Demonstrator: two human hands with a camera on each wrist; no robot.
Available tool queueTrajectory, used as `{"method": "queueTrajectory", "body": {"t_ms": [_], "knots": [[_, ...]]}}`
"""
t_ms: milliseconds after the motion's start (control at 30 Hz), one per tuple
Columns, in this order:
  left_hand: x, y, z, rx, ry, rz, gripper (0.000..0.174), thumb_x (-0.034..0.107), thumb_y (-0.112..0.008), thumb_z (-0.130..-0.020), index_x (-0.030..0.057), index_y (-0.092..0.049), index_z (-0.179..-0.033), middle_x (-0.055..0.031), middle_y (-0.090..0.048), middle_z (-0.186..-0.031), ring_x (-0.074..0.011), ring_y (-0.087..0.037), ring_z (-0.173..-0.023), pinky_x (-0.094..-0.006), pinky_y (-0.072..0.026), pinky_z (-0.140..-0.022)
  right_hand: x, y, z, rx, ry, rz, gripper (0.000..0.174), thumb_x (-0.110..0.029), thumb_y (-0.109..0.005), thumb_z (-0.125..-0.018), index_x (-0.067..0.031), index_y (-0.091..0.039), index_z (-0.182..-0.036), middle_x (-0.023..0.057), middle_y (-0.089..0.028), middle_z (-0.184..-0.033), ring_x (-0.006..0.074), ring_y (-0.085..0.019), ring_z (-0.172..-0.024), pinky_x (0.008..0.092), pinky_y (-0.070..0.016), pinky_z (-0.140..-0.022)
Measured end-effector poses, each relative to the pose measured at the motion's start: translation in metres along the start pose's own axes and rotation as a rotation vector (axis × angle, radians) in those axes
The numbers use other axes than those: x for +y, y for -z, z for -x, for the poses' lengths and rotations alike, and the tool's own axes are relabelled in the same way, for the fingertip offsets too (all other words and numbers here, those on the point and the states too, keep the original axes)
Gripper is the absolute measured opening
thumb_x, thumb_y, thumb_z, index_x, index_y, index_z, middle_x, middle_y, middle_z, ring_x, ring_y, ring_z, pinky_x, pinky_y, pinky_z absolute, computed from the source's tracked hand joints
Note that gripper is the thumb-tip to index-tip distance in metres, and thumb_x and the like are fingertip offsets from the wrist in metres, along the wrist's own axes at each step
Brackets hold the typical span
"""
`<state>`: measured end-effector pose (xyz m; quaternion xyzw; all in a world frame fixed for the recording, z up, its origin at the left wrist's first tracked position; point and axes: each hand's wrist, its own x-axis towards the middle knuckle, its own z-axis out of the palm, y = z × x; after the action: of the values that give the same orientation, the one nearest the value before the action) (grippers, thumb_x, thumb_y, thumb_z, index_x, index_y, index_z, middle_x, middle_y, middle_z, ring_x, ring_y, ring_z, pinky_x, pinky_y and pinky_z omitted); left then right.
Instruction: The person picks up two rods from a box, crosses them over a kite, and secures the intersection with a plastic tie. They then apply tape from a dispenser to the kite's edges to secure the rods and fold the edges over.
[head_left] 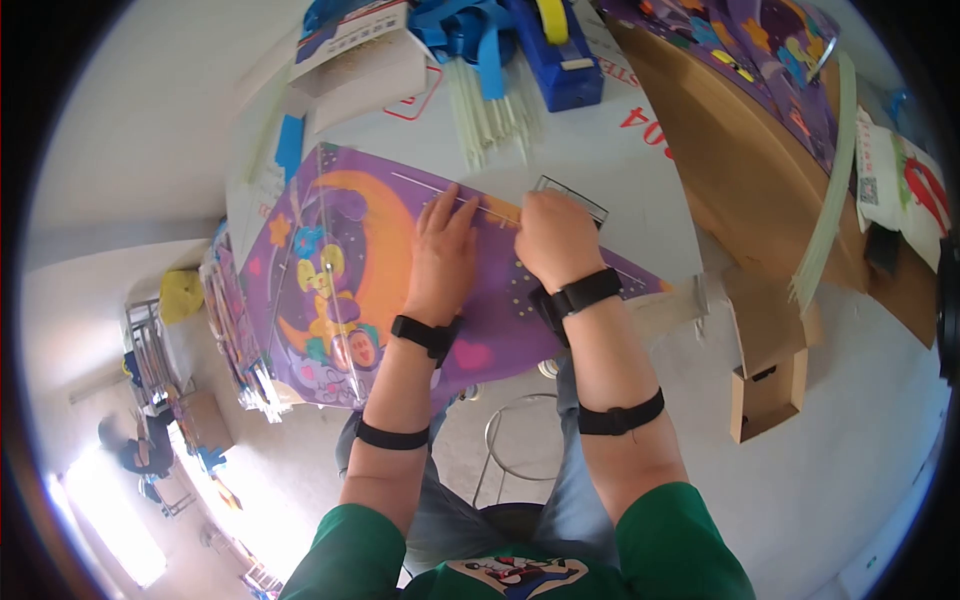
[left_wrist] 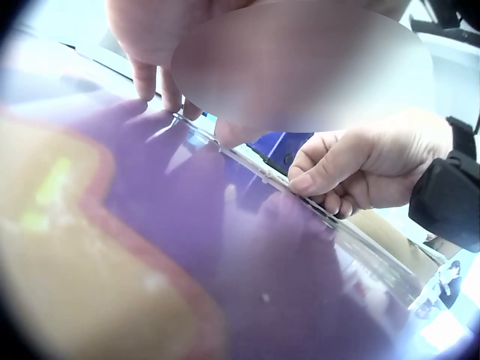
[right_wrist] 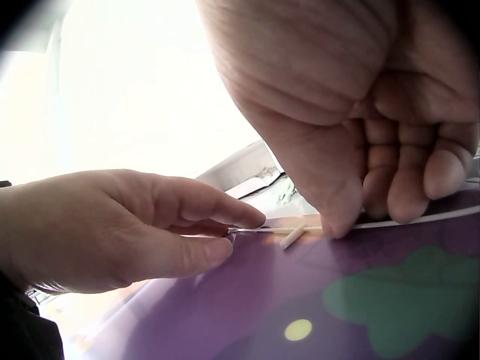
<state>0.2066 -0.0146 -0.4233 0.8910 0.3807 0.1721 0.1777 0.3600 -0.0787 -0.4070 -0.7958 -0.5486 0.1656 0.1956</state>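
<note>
A purple printed sheet with an orange moon and a cartoon figure lies on the table, a thin pale rod along its far edge. My left hand rests on the sheet near that edge, fingers mostly straight; its fingertips and thumb touch the edge in the right wrist view. Close to its right, my right hand has curled fingers and pinches the rod and edge in the left wrist view. A short pale piece sits across the rod between the hands. A blurred oval hides part of the left wrist view.
Beyond the sheet are a bundle of pale strips, a blue tape dispenser, blue ribbon and an open white box. Brown cardboard stands at the right, a small open carton below it. A person is at far left.
</note>
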Motion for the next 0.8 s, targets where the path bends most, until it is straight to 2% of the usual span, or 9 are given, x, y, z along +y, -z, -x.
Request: {"method": "queueTrajectory", "body": {"t_ms": [433,633,800], "knots": [[0.0039,0.0040,-0.0024,-0.009,-0.016,0.025,0.038,0.002,-0.056,-0.081,0.0055,-0.056,-0.119,-0.0170,-0.046,-0.132,-0.0383,-0.044,-0.118,-0.0458,-0.0346,-0.104,0.0005,0.0010,0.0026,0.029,-0.030,-0.065,0.006,-0.008,-0.060,-0.073,-0.0030,-0.063,-0.074,0.0146,-0.063,-0.079,0.0311,-0.063,-0.076,0.0390,-0.0514,-0.068],[0.0030,0.0052,-0.0008,-0.018,0.023,0.005,0.039,0.002,-0.056,-0.081,0.0063,-0.055,-0.120,-0.0166,-0.045,-0.133,-0.0383,-0.043,-0.120,-0.0452,-0.0355,-0.103,-0.0017,0.0069,0.0006,-0.048,-0.050,-0.065,0.008,-0.008,-0.059,-0.074,-0.0022,-0.064,-0.077,0.0159,-0.063,-0.081,0.0320,-0.063,-0.079,0.0393,-0.0519,-0.070],[0.0010,0.0037,0.0001,-0.026,0.006,-0.009,0.039,0.002,-0.056,-0.081,0.0061,-0.055,-0.119,-0.0167,-0.046,-0.132,-0.0386,-0.043,-0.120,-0.0454,-0.0364,-0.102,-0.0005,0.0035,-0.0004,-0.038,-0.041,-0.060,0.007,-0.008,-0.060,-0.074,-0.0025,-0.063,-0.077,0.0153,-0.063,-0.082,0.0319,-0.063,-0.079,0.0391,-0.0519,-0.070]]}}
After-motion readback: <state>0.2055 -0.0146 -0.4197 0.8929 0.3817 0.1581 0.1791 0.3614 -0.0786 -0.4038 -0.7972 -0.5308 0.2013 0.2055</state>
